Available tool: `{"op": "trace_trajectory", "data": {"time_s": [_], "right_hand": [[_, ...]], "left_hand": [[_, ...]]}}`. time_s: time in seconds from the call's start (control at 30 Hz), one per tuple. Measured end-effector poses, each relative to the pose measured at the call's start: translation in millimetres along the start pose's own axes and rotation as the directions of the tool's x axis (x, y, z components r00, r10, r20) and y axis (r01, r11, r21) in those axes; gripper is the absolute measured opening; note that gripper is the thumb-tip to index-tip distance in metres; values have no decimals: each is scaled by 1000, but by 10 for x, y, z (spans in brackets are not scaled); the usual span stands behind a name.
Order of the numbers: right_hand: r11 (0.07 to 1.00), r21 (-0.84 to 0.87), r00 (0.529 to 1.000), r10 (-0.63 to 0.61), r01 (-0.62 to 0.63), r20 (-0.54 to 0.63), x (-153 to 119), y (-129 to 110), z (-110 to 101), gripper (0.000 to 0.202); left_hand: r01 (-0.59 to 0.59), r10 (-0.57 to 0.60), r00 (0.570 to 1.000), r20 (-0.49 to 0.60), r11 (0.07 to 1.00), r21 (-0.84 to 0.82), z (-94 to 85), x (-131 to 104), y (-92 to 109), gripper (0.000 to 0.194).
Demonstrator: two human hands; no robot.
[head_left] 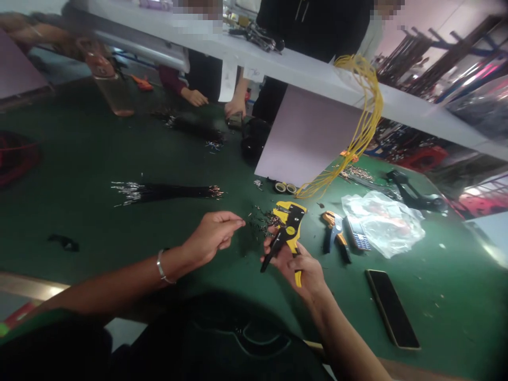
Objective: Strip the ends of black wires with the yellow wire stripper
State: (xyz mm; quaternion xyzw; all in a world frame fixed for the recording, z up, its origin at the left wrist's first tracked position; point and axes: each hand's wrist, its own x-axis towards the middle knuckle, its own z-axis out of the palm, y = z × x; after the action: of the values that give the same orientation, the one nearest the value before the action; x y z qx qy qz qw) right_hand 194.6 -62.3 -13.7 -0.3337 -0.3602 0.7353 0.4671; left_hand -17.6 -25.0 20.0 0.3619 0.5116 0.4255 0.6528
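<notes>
My right hand (304,267) is wrapped round a yellow and black wire stripper (291,227), its jaws pointing away from me. Just left of it, my left hand (212,235) is closed in a pinch, thumb against forefinger; whatever sits between the fingertips is too small to make out. Small dark scraps (260,219) are scattered on the green table between the two hands. Beyond my left hand lies a bundle of black wires (170,191), with silvery ends at the left and bare copper ends at the right.
Right of me are orange-handled pliers (335,235), a keypad phone (357,233), a clear plastic bag (391,222) and a smartphone (392,308). Yellow wires (367,116) hang from the shelf (309,69). Tape rolls (286,188) lie ahead. Across the table, a co-worker's hands (236,106) show under the shelf.
</notes>
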Motion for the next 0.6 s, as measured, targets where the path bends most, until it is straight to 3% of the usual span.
{"op": "trace_trajectory", "data": {"time_s": [0.27, 0.4, 0.6], "right_hand": [[952, -297, 989, -105, 70, -104, 84, 181, 17, 65], [954, -292, 989, -102, 67, -107, 102, 260, 21, 59], [930, -364, 992, -85, 48, -88, 93, 438, -59, 57]], "left_hand": [[-70, 68, 993, 98, 997, 16, 51, 13, 3, 10], [-41, 31, 990, 134, 997, 68, 83, 3, -19, 9], [5, -18, 996, 87, 989, 146, 128, 41, -127, 13]]}}
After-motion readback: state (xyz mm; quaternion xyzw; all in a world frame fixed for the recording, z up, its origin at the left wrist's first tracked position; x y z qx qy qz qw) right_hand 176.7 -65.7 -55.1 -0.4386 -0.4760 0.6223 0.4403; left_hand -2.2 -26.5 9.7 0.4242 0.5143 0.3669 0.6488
